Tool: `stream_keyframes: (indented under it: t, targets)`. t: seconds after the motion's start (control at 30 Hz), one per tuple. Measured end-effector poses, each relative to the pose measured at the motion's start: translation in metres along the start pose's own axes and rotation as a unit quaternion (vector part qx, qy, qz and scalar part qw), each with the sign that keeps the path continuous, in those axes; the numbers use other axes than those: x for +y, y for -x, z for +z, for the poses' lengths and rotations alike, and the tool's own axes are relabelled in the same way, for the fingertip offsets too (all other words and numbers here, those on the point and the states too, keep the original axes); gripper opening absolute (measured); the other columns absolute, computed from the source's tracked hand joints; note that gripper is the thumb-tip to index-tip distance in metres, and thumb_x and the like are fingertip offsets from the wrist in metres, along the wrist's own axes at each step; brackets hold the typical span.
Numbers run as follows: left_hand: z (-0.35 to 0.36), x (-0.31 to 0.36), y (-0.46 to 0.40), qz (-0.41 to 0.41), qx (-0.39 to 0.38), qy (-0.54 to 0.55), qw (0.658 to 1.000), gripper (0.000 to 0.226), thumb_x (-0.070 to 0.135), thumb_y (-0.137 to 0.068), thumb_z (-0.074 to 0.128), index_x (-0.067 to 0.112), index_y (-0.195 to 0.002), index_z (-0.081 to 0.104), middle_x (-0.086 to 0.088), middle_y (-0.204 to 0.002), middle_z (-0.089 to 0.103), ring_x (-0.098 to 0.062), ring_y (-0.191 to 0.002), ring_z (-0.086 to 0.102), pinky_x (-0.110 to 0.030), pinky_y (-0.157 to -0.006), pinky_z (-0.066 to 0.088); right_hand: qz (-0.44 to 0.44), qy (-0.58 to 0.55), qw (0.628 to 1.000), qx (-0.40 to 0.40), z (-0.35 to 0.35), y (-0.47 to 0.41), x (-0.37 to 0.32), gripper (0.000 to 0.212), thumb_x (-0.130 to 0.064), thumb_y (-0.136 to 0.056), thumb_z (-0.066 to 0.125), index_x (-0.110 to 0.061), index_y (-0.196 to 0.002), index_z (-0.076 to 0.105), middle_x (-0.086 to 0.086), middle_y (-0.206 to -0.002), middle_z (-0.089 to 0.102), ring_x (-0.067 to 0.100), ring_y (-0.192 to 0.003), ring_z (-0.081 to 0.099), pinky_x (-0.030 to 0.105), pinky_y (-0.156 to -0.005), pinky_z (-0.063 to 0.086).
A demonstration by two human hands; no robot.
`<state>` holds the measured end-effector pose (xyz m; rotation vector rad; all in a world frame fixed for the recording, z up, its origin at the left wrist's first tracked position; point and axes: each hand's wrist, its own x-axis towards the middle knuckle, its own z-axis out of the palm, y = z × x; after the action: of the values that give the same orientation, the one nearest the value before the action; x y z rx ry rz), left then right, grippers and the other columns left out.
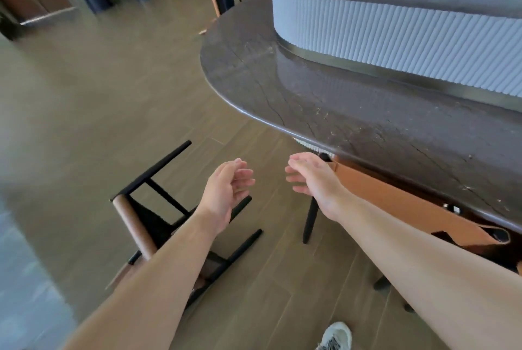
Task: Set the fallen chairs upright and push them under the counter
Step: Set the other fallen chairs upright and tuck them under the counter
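A fallen chair (158, 217) with black legs and a brown seat lies on its side on the wood-plank floor (84, 112), just off the curved edge of the dark stone table (324, 90). A second, tan chair (395, 203) stands tucked under that edge. Both bare hands hover above the floor between the chairs, holding nothing: left hand (226, 194) and right hand (313, 177), fingers loosely spread. A white shoe (336, 337) shows below.

Both bare forearms reach forward side by side. The left hand (226, 191) is loosely open, palm turned inward, its fingers (244, 177) gently curled and holding nothing. The right hand (313, 180) mirrors it, palm facing left, fingers relaxed and empty.
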<state>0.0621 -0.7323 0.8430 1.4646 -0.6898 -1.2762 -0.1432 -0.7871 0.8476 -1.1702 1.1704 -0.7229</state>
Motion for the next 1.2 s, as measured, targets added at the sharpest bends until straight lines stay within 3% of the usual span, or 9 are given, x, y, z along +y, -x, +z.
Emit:
stream_keyframes:
  t: [0.23, 0.37, 0.53, 0.73, 0.9, 1.07, 1.2]
  targets:
    - [-0.186, -0.004, 0.079, 0.017, 0.103, 0.057, 0.993, 0.039, 0.045, -0.086, 0.057, 0.017, -0.112, 0.066, -0.003, -0.099, 0.072, -0.02, -0.094, 0.069, -0.034, -0.078, 0.049, -0.008, 0.052, 0.995, -0.091, 0.177, 0.041, -0.01, 0.018, -0.037, -0.096, 0.054, -0.032, -0.113, 0.059, -0.003, -0.112, 0.066, 0.012, -0.101, 0.067, 0.032, -0.087, 0.056]
    - [-0.292, -0.01, 0.132, 0.015, 0.169, 0.107, 0.98, 0.041, 0.043, -0.078, 0.061, 0.015, -0.107, 0.067, -0.004, -0.094, 0.072, -0.016, -0.08, 0.069, -0.029, -0.067, 0.05, -0.018, 0.072, 0.986, -0.151, 0.283, 0.072, -0.01, 0.024, -0.034, -0.098, 0.053, -0.026, -0.12, 0.057, -0.002, -0.112, 0.066, 0.013, -0.102, 0.066, 0.034, -0.09, 0.055]
    - [-0.391, -0.018, 0.191, 0.034, 0.236, 0.141, 0.961, 0.034, 0.046, -0.079, 0.06, 0.02, -0.101, 0.067, -0.002, -0.092, 0.074, -0.015, -0.077, 0.069, -0.029, -0.062, 0.049, -0.026, 0.098, 0.973, -0.207, 0.389, 0.113, -0.007, 0.029, -0.033, -0.098, 0.053, -0.023, -0.125, 0.055, 0.0, -0.113, 0.065, 0.014, -0.102, 0.065, 0.034, -0.089, 0.055]
    - [-0.459, -0.03, 0.244, 0.046, 0.294, 0.166, 0.94, 0.037, 0.048, -0.078, 0.059, 0.021, -0.102, 0.067, -0.001, -0.094, 0.074, -0.015, -0.08, 0.069, -0.031, -0.067, 0.047, -0.022, 0.12, 0.958, -0.259, 0.469, 0.143, -0.008, 0.022, -0.032, -0.096, 0.056, -0.025, -0.117, 0.058, 0.001, -0.112, 0.066, 0.017, -0.1, 0.066, 0.041, -0.094, 0.054]
    - [-0.49, -0.04, 0.268, 0.059, 0.329, 0.202, 0.921, 0.023, 0.037, -0.095, 0.053, 0.019, -0.102, 0.064, 0.0, -0.088, 0.072, -0.013, -0.073, 0.066, -0.031, -0.069, 0.044, -0.02, 0.135, 0.944, -0.299, 0.515, 0.146, -0.005, 0.02, -0.029, -0.095, 0.057, -0.024, -0.115, 0.059, 0.002, -0.112, 0.066, 0.018, -0.101, 0.066, 0.04, -0.092, 0.055]
    - [-0.521, -0.054, 0.274, 0.049, 0.359, 0.214, 0.907, 0.02, 0.034, -0.097, 0.052, 0.018, -0.101, 0.063, 0.002, -0.085, 0.072, -0.012, -0.073, 0.066, -0.03, -0.07, 0.045, -0.005, 0.138, 0.933, -0.332, 0.557, 0.136, 0.015, 0.019, -0.033, -0.091, 0.06, -0.028, -0.109, 0.061, 0.0, -0.11, 0.068, 0.016, -0.098, 0.068, 0.032, -0.08, 0.055]
    - [-0.549, -0.062, 0.264, 0.035, 0.389, 0.223, 0.893, 0.022, 0.033, -0.097, 0.052, 0.016, -0.105, 0.063, 0.001, -0.086, 0.072, -0.015, -0.077, 0.067, -0.03, -0.071, 0.046, 0.017, 0.146, 0.922, -0.358, 0.59, 0.111, 0.034, 0.019, -0.034, -0.089, 0.06, -0.028, -0.107, 0.062, 0.0, -0.109, 0.068, 0.016, -0.096, 0.068, 0.032, -0.081, 0.055]
